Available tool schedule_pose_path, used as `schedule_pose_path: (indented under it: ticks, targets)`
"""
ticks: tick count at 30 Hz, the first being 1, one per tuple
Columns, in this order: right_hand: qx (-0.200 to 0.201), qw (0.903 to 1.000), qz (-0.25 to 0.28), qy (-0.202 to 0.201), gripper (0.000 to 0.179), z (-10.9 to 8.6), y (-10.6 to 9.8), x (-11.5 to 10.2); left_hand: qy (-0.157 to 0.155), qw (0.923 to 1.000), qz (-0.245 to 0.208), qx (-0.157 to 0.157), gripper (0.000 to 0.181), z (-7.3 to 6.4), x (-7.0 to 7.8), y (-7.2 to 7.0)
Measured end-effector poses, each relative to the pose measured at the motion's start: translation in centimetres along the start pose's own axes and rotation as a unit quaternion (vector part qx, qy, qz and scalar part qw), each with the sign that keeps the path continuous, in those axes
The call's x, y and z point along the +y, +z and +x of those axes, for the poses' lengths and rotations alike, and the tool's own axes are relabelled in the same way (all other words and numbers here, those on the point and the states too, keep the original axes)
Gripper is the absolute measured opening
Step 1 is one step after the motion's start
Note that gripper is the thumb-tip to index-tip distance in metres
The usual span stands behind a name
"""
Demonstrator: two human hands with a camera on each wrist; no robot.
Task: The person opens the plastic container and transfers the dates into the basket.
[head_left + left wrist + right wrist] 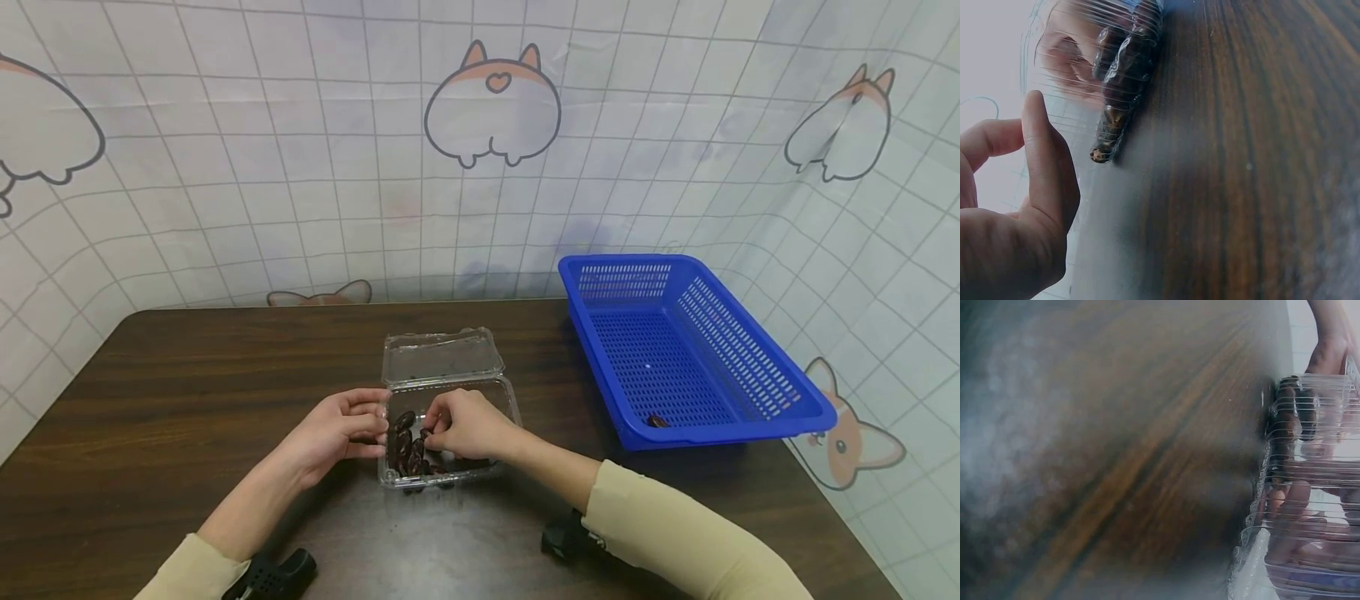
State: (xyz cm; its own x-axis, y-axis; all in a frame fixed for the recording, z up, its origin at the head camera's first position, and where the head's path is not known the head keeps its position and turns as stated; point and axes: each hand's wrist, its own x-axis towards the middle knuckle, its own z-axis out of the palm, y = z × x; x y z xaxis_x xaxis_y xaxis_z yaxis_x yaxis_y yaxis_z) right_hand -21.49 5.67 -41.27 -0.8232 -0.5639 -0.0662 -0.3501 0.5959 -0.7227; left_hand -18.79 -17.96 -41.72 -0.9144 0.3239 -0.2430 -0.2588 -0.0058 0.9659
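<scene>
A clear plastic clamshell box [510, 400] stands on the table with its lid [442, 357] folded back. Dark brown, glossy dates [405, 446] lie mostly along its left side; through the plastic, the left wrist view shows the dates [1124, 75] up close. With fairly straight fingers, my left hand [330, 433] touches the box's left wall from outside. Reaching in over the right wall, my right hand [472, 427] pinches a date among the others, its fingertips partly hiding it. In the right wrist view the right hand [1291, 519] shows through the ribbed wall.
A blue plastic basket [600, 367] stands at the right of the table, with one date [657, 421] near its front edge. The dark wooden table [187, 358] meets a wall covering [337, 167] with a grid and dog drawings.
</scene>
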Motion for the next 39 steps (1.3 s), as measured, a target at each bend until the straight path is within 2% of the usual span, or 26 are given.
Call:
schedule_pose_path:
  ticks: [7, 19, 31, 36, 39]
  targets:
    - [0.018, 0.9984, -0.053, -0.012, 0.004, -0.07, -0.19, -0.21, 0.0, 1.0, 0.002, 0.001, 0.058, 0.05, 0.09, -0.02]
    - [0.013, 0.9984, -0.052, -0.015, 0.006, -0.24, -0.3, -0.39, 0.001, 1.0, 0.007, -0.002, 0.058, 0.0, 0.17, -0.11]
    - [0.008, 0.9995, -0.026, -0.015, 0.005, -0.2, -0.82, -0.25, 0.0, 1.0, 0.008, 0.0, 0.059, -0.06, 0.24, -0.06]
    - [0.011, 0.9998, -0.004, -0.014, 0.006, -0.21, -0.88, -0.22, 0.001, 1.0, 0.008, -0.002, 0.059, -0.04, 0.15, -0.09]
    - [0.012, 0.9995, 0.029, -0.007, 0.007, -0.34, -0.95, -0.29, 0.002, 1.0, 0.007, -0.003, 0.059, -0.03, 0.1, -0.01]
